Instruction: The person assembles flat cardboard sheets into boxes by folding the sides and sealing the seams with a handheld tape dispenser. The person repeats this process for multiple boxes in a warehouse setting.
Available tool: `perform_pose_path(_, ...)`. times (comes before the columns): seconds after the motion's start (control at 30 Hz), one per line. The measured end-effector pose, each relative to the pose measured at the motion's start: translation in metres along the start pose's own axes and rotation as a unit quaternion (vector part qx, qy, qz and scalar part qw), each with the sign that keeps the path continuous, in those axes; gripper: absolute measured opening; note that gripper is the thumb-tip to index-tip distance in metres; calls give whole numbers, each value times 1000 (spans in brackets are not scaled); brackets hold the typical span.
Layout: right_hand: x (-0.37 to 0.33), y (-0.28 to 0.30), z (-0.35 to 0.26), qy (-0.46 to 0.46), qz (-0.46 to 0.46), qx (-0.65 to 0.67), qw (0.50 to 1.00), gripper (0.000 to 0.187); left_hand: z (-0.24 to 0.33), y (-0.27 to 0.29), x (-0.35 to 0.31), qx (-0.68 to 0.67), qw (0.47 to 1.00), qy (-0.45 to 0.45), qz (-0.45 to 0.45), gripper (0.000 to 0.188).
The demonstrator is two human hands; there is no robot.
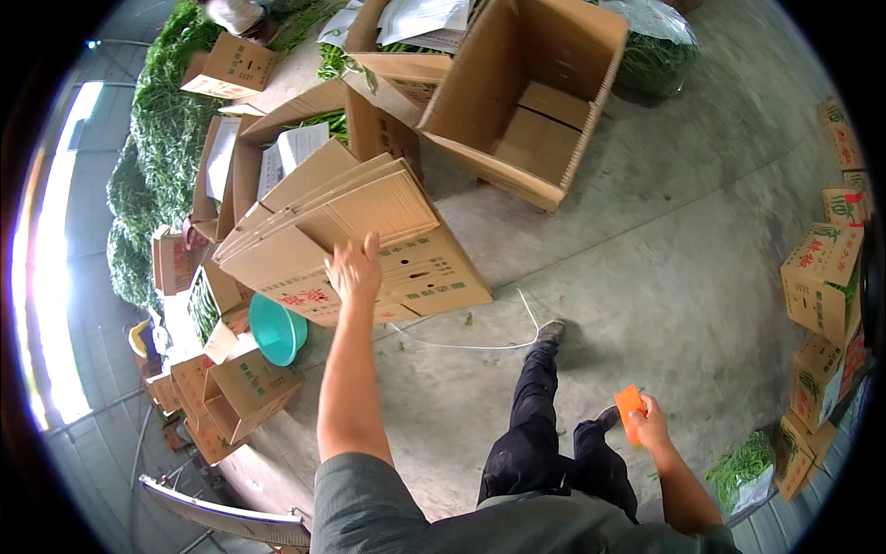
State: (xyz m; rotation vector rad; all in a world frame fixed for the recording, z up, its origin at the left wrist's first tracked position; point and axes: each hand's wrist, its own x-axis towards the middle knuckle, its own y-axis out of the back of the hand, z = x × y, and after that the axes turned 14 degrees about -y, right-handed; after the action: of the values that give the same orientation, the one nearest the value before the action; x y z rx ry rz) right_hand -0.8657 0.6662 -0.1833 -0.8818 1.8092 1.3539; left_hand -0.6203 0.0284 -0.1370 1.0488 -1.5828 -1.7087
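Observation:
My left hand (353, 270) reaches forward and rests on a stack of flattened cardboard boxes (434, 263), its fingers spread against the front sheet. Several sheets lean together there, tilted against an open carton (383, 129) with greens and printed paper inside. Low on my right side, my right hand (652, 425) is closed around a flat orange block-shaped object (630, 413); its exact kind is not clear. A thin white strap (461, 346) lies on the floor between the stack and my foot.
Ahead stands a large open carton (544, 120), with bagged greens (657, 51) beyond it. To the left are a teal basin (277, 330), more cartons (245, 388) and a tall heap of greens (180, 102). Cartons (821, 277) line the right side, near loose greens (741, 466).

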Motion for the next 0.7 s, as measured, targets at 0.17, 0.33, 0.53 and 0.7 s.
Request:
perform_pose_path(0.17, 10, 5, 20, 21, -16, 6, 1000, 55, -8, -40, -100, -64, 981, 60, 172, 57)
perform_pose_path(0.33, 20, 19, 74, -45, 3, -34, 998, 54, -7, -48, -17, -235, 929, 234, 162, 62)
perform_pose_path(0.53, 7, 28, 85, -62, 33, -63, 996, 52, 25, -55, 105, -587, 684, 429, 67, 56)
perform_pose_path(0.7, -1, 13, 52, -54, 20, -17, 998, 55, 52, -72, 139, -674, 615, 408, 43, 54)
